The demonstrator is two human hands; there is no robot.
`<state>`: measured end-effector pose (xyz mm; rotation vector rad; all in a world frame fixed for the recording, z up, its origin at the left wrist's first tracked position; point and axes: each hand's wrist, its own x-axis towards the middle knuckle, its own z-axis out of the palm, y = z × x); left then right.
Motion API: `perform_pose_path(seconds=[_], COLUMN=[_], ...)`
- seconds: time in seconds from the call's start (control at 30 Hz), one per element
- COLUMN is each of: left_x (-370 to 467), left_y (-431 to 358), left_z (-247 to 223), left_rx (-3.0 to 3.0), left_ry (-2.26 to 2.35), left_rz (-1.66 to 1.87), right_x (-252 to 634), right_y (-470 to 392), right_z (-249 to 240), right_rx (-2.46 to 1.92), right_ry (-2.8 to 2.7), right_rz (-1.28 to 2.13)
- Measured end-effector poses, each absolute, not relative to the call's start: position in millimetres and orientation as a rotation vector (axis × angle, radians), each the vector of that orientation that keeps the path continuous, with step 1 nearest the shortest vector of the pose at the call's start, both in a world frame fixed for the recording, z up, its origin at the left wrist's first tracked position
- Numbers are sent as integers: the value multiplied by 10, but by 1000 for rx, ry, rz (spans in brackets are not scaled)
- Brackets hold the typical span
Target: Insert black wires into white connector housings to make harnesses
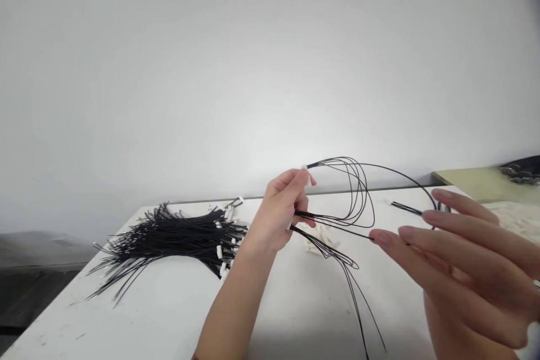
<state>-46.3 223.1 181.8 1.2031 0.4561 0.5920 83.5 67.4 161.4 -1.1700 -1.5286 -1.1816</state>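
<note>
My left hand [287, 208] is closed on a wire harness whose thin black wires [358, 180] bend into loops between its fingers. One white connector [306, 170] pokes out at the thumb and forefinger; another shows low by the palm, with loose wires [337, 256] hanging from it. A single black wire [399, 170] arcs away from the loops to my right hand [459, 259], and returns past its fingertips. The right fingers are long and slightly apart, with the wire running in behind them; the thumb's grip is mostly hidden.
On the white table [169, 309] at left lies a thick pile of black wire harnesses [177, 239] with white connectors. Behind my left hand is a pale heap of small pieces [314, 242]. Another harness [405, 207] lies toward the right. A yellowish surface [472, 183] adjoins the wall.
</note>
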Motion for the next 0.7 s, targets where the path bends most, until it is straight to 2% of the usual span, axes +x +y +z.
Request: perform_pose_path(seconds=[0.1,0.17,0.37,0.57,0.7], left_x=[-479,-486,-479,-451,-429], left_y=[2231,2237,2263,2268,2246], left_z=[1859,1878,1886,1879,1852], left_rx=[1140,1087,950,816,791], left_ry=[450,439,439,479,479], left_rz=[552,542,562,629,674], right_x=[997,1090,1235,980,697], right_y=[818,876,880,765,819], right_z=[1643,1653,1679,1738,1656], right_rx=[-948,-979,-1248,-1054,-1203], right_ry=[-1557,-1576,-1682,-1627,-1683], right_rz=[-1354,-1318,-999,-809,-544])
